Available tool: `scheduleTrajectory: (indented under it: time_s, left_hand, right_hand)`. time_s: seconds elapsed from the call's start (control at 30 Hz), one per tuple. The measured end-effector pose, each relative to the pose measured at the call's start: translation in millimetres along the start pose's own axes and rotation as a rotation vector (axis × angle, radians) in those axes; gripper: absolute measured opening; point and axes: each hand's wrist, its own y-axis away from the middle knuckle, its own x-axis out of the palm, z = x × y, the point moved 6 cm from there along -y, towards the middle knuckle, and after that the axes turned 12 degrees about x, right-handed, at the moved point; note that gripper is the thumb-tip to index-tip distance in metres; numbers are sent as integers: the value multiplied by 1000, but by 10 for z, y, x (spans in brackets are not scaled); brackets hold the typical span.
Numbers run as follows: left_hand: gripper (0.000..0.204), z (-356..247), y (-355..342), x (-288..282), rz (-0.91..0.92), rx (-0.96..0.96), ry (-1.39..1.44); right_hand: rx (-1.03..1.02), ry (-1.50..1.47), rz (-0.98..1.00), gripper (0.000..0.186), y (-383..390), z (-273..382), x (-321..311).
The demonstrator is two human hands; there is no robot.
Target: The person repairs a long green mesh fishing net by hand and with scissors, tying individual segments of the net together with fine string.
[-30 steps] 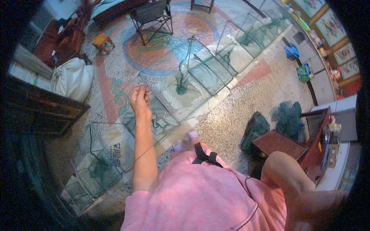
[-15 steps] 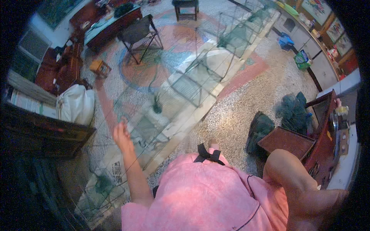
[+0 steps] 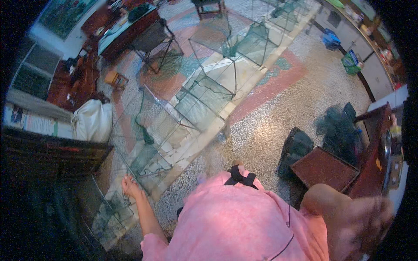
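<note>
A long green mesh net trap (image 3: 198, 108) with thin dark rectangular wire frames stretches diagonally from lower left to upper right, over a long pale board (image 3: 187, 150). My left hand (image 3: 131, 188) is at the near part of the trap, its curled fingers closed at the edge of the mesh. A dark green bunched cord or mesh knot (image 3: 148, 138) lies farther along the trap. My right hand (image 3: 370, 219) is raised close at the lower right, smeared by motion. Its fingers and anything in them cannot be made out.
Dark green bundled nets (image 3: 333, 128) and a reddish-brown tray (image 3: 324, 169) lie to the right, beside a wooden cabinet. A white sack (image 3: 92, 122) stands at left. Farther off are a folding chair (image 3: 150, 39), a small wooden stool (image 3: 116, 80) and a green bag (image 3: 350, 62).
The trap's frames have shifted toward the lower left. My left hand has moved down and nearer, its fingers now more curled. My right arm has bent, bringing the blurred hand into view.
</note>
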Motion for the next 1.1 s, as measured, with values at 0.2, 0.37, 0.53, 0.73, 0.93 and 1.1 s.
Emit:
scheduleTrajectory:
  time_s: [0.2, 0.37, 0.53, 0.73, 0.93, 1.1]
  left_hand:
    - [26, -105, 441, -207, -69, 5, -105]
    - [13, -217, 1065, -115, -113, -10, -181]
    - [8, 288, 1770, 161, 310, -180, -63]
    - [13, -63, 2354, 1126, 854, -326, -93]
    - [16, -205, 2513, 1834, 1165, -243, -130]
    - [17, -219, 2751, 2250, 1359, -243, -101]
  right_hand:
    - [715, 150, 85, 24, 797, -1580, -214]
    - [1347, 297, 327, 21, 2313, -2496, -623]
    - [1586, 489, 571, 18, 3901, -2592, -1168]
    - [1693, 796, 1003, 27, 4900, -2072, -1850]
    - [2092, 1085, 693, 28, 5241, -1393, -2757]
    - [2156, 1181, 518, 25, 5271, -946, -2922]
